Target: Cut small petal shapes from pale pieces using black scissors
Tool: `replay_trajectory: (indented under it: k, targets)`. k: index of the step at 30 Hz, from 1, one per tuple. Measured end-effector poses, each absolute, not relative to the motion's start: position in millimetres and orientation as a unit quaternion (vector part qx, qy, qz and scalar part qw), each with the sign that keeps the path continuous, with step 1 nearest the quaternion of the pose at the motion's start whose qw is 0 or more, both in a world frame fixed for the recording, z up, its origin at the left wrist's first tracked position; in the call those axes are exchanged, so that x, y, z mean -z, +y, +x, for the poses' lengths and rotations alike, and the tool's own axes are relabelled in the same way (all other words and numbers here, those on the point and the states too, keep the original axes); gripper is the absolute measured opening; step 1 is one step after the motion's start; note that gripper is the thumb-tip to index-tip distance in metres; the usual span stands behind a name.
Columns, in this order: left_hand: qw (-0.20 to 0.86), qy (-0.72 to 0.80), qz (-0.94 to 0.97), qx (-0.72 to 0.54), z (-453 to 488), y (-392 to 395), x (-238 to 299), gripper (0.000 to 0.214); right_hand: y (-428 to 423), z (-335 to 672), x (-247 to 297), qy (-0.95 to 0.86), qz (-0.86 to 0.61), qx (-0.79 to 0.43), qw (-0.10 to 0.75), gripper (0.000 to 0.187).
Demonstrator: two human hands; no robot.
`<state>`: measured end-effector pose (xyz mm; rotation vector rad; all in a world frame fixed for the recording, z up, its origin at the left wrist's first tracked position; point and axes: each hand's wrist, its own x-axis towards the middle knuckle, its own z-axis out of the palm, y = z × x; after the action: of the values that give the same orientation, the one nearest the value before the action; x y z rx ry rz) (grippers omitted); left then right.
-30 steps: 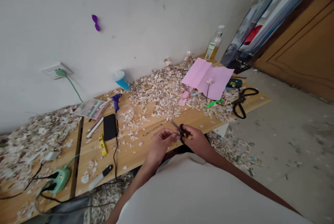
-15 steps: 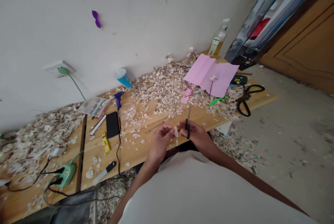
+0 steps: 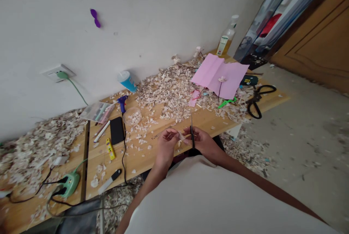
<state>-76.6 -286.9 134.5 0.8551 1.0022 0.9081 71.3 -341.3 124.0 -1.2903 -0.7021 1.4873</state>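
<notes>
Wooden table [image 3: 136, 161] spans the middle of the frame, strewn with pale shavings [image 3: 169, 92]; both hands work at its near edge, centre.
Pink paper sheet [image 3: 209, 74] lies upper right of centre, with large black scissors [image 3: 256, 101] to its right. Right hand [image 3: 204, 143] is closed round the handles of small scissors [image 3: 192, 132], blades pointing up the frame; the blade gap cannot be told. Left hand [image 3: 165, 145] pinches a pale scrap [image 3: 181, 136] between thumb and fingertips, just beside the blades at centre frame.
</notes>
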Motion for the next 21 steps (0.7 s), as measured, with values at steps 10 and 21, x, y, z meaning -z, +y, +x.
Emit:
replay_trajectory:
  k: [10,21]
  targets:
    - [0.708,0.448,0.438,-0.326,-76,-291,-139,0.031,-348,79,-125,-0.493,-0.624,-0.442,0.415,0.031]
    - [0.727,0.439,0.407,-0.336,-70,-292,-130,0.035,-350,87,-141,-0.624,-0.6,-0.366,0.342,0.032]
